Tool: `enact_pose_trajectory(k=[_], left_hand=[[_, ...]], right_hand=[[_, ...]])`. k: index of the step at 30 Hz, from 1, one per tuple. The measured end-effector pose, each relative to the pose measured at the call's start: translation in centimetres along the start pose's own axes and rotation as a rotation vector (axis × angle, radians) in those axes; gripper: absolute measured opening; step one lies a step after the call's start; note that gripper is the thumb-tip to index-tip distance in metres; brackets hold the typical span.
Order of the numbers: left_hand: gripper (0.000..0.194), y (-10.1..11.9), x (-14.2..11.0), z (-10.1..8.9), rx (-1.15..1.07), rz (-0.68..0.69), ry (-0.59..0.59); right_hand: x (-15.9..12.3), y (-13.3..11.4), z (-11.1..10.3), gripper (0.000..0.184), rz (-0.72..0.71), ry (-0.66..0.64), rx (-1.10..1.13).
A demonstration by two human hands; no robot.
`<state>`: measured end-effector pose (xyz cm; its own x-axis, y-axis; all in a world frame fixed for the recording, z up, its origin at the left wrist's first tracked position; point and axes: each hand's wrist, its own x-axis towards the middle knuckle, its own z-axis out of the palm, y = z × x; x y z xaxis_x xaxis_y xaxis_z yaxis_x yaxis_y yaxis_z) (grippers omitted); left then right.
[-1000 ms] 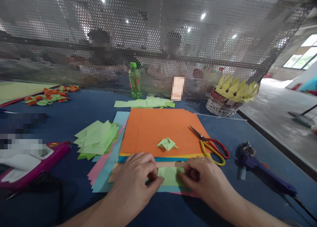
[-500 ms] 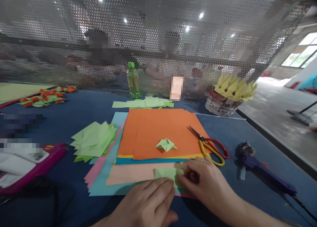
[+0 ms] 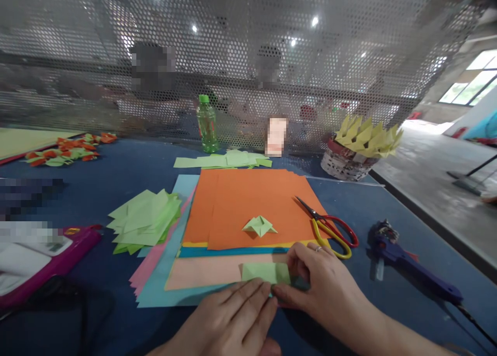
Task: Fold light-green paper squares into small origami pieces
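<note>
A small light green paper (image 3: 265,271) lies on the front of the coloured sheet stack, its near edge partly under my fingers. My left hand (image 3: 233,314) is laid over that near edge, fingers stretched out flat and side by side. At the right end, my right hand (image 3: 318,281) is closed around the paper's corner, thumb along the near edge and fingers curled. Just beyond, a folded green paper piece (image 3: 260,225) rests on the orange sheets (image 3: 248,195). Scissors (image 3: 324,226) with red and yellow handles lie near my right hand.
Left stand a pile of green paper squares (image 3: 145,218) and a magenta-and-white device (image 3: 46,262). Green strips (image 3: 223,160) and a green bottle (image 3: 207,125) are at the back. Right are a glue gun (image 3: 417,268) and a basket (image 3: 345,161) with yellow folded points.
My right thumb has slid off the paper's face to its near edge, and more of the green paper shows. My left hand stays nearly in place, and the view has shifted slightly.
</note>
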<state>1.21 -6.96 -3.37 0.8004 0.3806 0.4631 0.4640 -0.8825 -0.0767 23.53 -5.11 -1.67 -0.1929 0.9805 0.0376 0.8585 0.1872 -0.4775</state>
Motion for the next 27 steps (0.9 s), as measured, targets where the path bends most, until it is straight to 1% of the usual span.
enact_pose_trajectory(k=[5, 8, 9, 10, 13, 19, 22, 24, 27], left_hand=[[0.040, 0.4, -0.3, -0.3, 0.033, -0.010, -0.018], [0.039, 0.6, -0.4, 0.0, 0.070, -0.005, 0.013], [0.038, 0.7, -0.5, 0.2, 0.074, -0.024, 0.055], [0.037, 0.7, -0.5, 0.4, 0.082, -0.054, 0.130], [0.038, 0.9, -0.6, 1.0, 0.083, -0.079, 0.189], [0.040, 0.9, -0.6, 1.0, 0.088, -0.085, 0.176], [0.038, 0.8, -0.6, 1.0, 0.076, -0.052, 0.174], [0.037, 0.8, -0.6, 1.0, 0.073, -0.039, 0.170], [0.039, 0.9, -0.7, 1.1, 0.065, -0.070, 0.176]], right_hand=[[0.1, -0.1, -0.3, 0.036, 0.034, -0.022, -0.005], [0.0, -0.1, -0.5, 0.035, 0.047, -0.025, -0.004], [0.0, -0.1, -0.5, 0.034, 0.047, -0.023, -0.002], [0.0, -0.1, -0.5, 0.033, 0.044, -0.019, 0.002], [0.0, -0.2, -0.5, 0.033, 0.034, -0.010, 0.016], [-0.1, -0.3, -0.3, 0.035, 0.024, 0.012, 0.029], [-0.1, -0.2, -0.4, 0.036, 0.005, -0.004, 0.045], [0.0, -0.2, -0.5, 0.033, -0.009, -0.019, 0.056], [0.1, -0.2, -0.6, 0.025, -0.026, -0.038, 0.064]])
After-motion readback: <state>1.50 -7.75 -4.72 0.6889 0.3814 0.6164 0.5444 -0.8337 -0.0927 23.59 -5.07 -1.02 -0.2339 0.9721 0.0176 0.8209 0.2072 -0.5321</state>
